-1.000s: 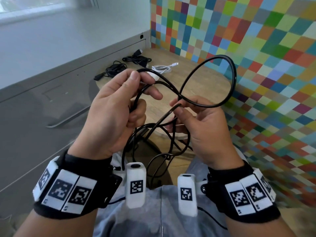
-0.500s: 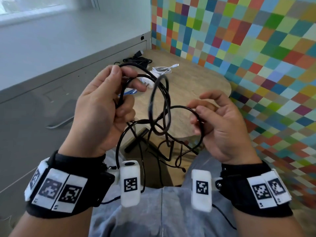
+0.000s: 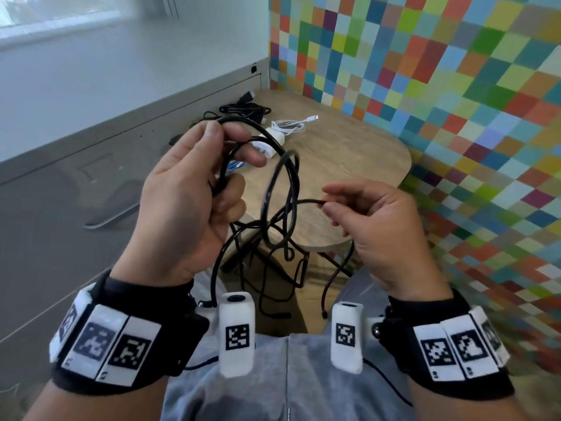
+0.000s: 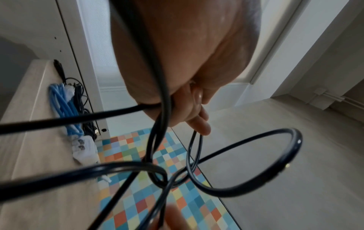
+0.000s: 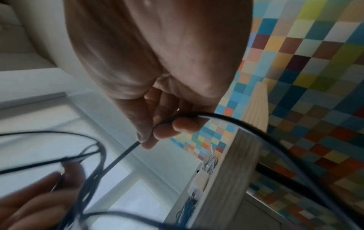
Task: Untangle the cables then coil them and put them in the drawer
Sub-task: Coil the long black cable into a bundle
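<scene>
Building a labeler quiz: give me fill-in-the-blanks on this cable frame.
1. Both hands hold a ____ cable.
2. The right hand ____ the cable between thumb and forefinger.
3. The white cable lies on the ____.
4. The left hand grips several ____ of cable.

Missing: black; pinches; table; loops

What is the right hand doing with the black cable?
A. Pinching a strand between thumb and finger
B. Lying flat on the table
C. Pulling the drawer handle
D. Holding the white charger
A: the right hand pinches a thin strand of the black cable between thumb and fingertip, up in the air in front of the table.
</scene>
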The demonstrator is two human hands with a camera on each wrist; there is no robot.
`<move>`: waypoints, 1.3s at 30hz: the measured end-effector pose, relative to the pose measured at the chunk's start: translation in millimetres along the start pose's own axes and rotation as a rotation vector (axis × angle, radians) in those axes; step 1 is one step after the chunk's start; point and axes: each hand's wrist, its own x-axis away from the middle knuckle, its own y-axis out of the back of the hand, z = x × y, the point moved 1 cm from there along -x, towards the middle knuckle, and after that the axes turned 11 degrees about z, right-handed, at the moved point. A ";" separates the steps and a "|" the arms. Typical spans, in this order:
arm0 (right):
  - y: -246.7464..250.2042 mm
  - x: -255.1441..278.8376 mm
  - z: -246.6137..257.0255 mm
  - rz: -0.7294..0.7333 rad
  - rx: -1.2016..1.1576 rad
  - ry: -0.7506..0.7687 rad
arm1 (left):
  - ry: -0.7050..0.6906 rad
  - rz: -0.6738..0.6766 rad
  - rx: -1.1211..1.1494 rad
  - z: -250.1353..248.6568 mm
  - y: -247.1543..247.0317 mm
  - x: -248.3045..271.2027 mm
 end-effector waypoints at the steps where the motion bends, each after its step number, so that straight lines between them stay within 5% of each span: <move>1: -6.0 1.2 2.5 0.043 0.012 0.004 | 0.009 0.012 0.005 2.3 -3.0 0.2; 5: -27.7 6.4 5.6 0.237 0.009 -0.015 | 0.022 0.019 -0.004 9.1 -10.9 0.5; 10: -10.8 4.7 2.7 -0.033 0.101 0.033 | -0.042 -0.058 0.015 5.9 -10.0 1.2; 15: -17.1 13.6 13.4 0.388 0.150 -0.161 | -0.103 -0.083 0.008 8.4 -17.1 2.4; 19: -37.4 15.5 16.0 0.405 0.183 -0.136 | -0.116 -0.073 0.006 13.3 -28.8 5.4; 26: -30.1 8.1 4.2 0.267 0.142 -0.101 | -0.101 -0.123 0.010 6.5 -12.7 -0.9; 32: 28.1 -5.3 2.5 -0.155 -0.436 -0.062 | -0.156 -0.296 0.019 -8.8 29.0 -10.8; 36: 62.6 -12.6 -16.1 -0.486 -0.433 -0.065 | -0.178 -0.332 0.010 -19.0 43.3 -12.0; 39: 86.7 -11.7 -27.1 -0.599 -0.168 -0.107 | -0.193 -0.363 0.009 -26.3 54.2 -11.2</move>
